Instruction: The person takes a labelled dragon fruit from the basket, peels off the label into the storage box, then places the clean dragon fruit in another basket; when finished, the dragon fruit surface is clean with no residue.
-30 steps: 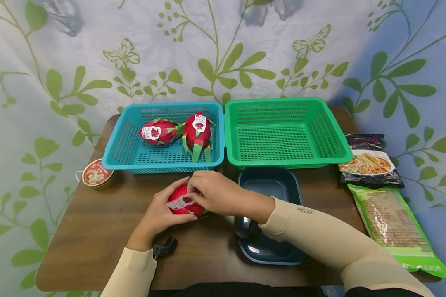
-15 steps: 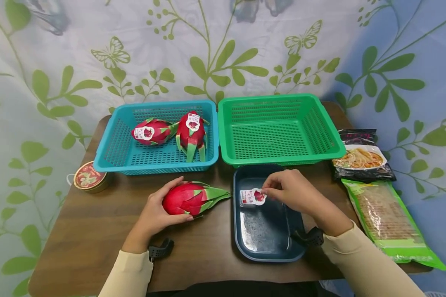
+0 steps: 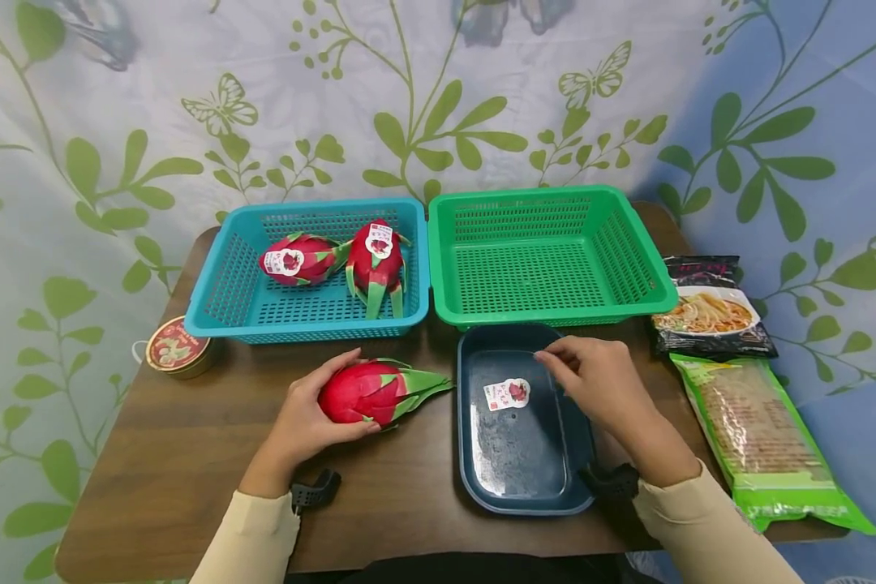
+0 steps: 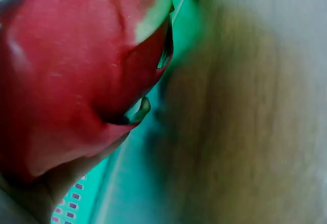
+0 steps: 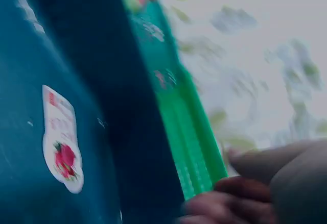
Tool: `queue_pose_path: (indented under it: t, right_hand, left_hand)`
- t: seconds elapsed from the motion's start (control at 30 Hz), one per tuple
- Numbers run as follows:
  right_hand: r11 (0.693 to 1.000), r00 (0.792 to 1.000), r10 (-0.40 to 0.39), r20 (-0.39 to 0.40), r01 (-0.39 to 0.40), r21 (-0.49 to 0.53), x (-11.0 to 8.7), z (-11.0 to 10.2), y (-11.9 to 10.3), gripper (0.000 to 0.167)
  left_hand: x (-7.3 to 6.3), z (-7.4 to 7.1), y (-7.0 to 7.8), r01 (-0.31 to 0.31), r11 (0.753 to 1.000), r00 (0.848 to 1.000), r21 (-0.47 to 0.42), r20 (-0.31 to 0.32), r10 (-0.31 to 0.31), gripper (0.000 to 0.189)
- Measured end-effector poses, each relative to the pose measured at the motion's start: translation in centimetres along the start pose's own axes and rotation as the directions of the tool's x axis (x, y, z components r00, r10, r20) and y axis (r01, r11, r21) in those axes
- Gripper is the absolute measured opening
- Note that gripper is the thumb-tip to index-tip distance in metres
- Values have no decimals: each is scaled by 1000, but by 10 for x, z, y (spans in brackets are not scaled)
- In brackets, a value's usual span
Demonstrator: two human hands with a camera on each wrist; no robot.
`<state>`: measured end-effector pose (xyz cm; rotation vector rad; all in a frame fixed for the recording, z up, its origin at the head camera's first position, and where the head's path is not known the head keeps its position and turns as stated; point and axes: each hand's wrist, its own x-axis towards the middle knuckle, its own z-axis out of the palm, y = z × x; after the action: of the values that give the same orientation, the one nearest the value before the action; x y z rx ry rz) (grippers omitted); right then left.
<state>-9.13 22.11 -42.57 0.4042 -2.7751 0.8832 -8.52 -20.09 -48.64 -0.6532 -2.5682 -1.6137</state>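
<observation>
My left hand [image 3: 302, 426] grips a red dragon fruit [image 3: 365, 393] on the table, fingers along its far side and thumb along its near side. The fruit's green leafy tip points right, towards a dark blue tray [image 3: 526, 496]. A white sticker [image 3: 507, 394] with a dragon fruit picture lies on the tray's floor. Over the tray's right side hovers my right hand [image 3: 602, 381], fingers loosely bent and holding nothing. In the right wrist view the sticker [image 5: 62, 140] shows apart from the fingers. Red skin of the fruit [image 4: 76, 71] fills the left of the left wrist view.
Behind stands a blue basket [image 3: 307, 331] with two stickered dragon fruits, touching or close beside a green basket [image 3: 555, 312]. A round tin [image 3: 178, 349] sits at the left. At the right lie a black noodle packet [image 3: 711, 312] and a green-edged bag [image 3: 766, 430].
The right hand has pulled the sticker off the fruit, carried it right and let it go in the tray, then drawn back slightly. The left hand still holds the fruit.
</observation>
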Motion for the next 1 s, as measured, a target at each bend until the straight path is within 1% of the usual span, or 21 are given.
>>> queue_pose_path:
  t: [0.03,0.07,0.1,0.13,0.17,0.2,0.23,0.27,0.3,0.33,0.4,0.47,0.53,0.57,0.63,0.73,0.8,0.87,0.9,0.93,1.0]
  right_hand:
    - [995,996,65,-53,-61,75,-3,-2,5,17]
    - [978,984,147,-103,-128,167,-6,-3,12,22]
    - [935,958,249,-140,-201,291,-8,-3,18,27]
    - [866,918,360,-163,-264,425,-11,-3,25,31]
    - [776,869,463,-174,-303,553,-13,-1,31,35]
    - [667,816,553,-169,-313,676,-13,0,36,38]
    - [558,771,617,-155,-290,777,-13,2,42,40]
    - [469,742,655,-141,-252,847,-13,4,46,41]
    - [377,724,679,-122,-201,904,-11,6,50,41]
    - [302,723,683,-104,-150,941,-10,7,54,41]
    - [162,742,667,-71,-51,985,-7,9,61,39]
    - [44,767,639,-49,27,999,-4,10,65,37]
    - [-50,785,619,-37,86,995,-1,10,67,33]
    - [-86,788,614,-34,109,990,1,11,67,31]
    - [-135,787,616,-25,137,981,4,11,67,26]
    - [-188,767,641,6,150,971,9,12,66,20]
    - [-201,747,665,26,145,969,11,13,65,19]
    - [-216,741,670,38,145,966,12,14,65,18]
    - [-222,745,666,41,146,964,13,15,66,18]
    - [-222,746,665,37,150,964,14,16,66,18]
    - [-216,760,650,26,152,964,16,18,66,18]
  left_hand:
    - [0,0,2,-6,1000,1000,17,-12,6,100]
    - [0,0,4,-12,999,1000,30,-25,13,100]
    - [0,-1,5,-23,999,999,41,-38,24,99]
    - [0,-1,2,-36,998,998,47,-51,38,99]
    - [0,-3,5,-45,998,997,53,-62,48,99]
    - [1,-4,9,-51,997,996,52,-68,55,99]
    - [2,-7,13,-59,997,996,54,-70,62,99]
    - [4,-9,18,-74,996,995,59,-69,78,100]
    - [6,-12,23,-92,994,993,63,-65,96,100]
    - [9,-15,28,-112,991,992,68,-55,116,101]
    - [16,-22,41,-154,986,987,66,-28,156,103]
    - [26,-29,53,-200,978,980,62,2,200,104]
    - [37,-37,65,-242,969,970,49,23,241,104]
    - [43,-41,70,-261,964,965,45,28,260,103]
    - [57,-49,82,-294,955,956,41,29,293,102]
    - [79,-56,96,-322,946,947,38,15,321,99]
    - [96,-55,103,-322,946,947,27,5,322,96]
    - [116,-50,105,-312,950,950,9,-3,312,93]
    - [127,-47,105,-301,954,954,-7,-6,301,91]
    - [138,-42,104,-288,957,958,-25,-12,288,89]
    - [160,-30,102,-249,967,968,-60,-28,248,84]
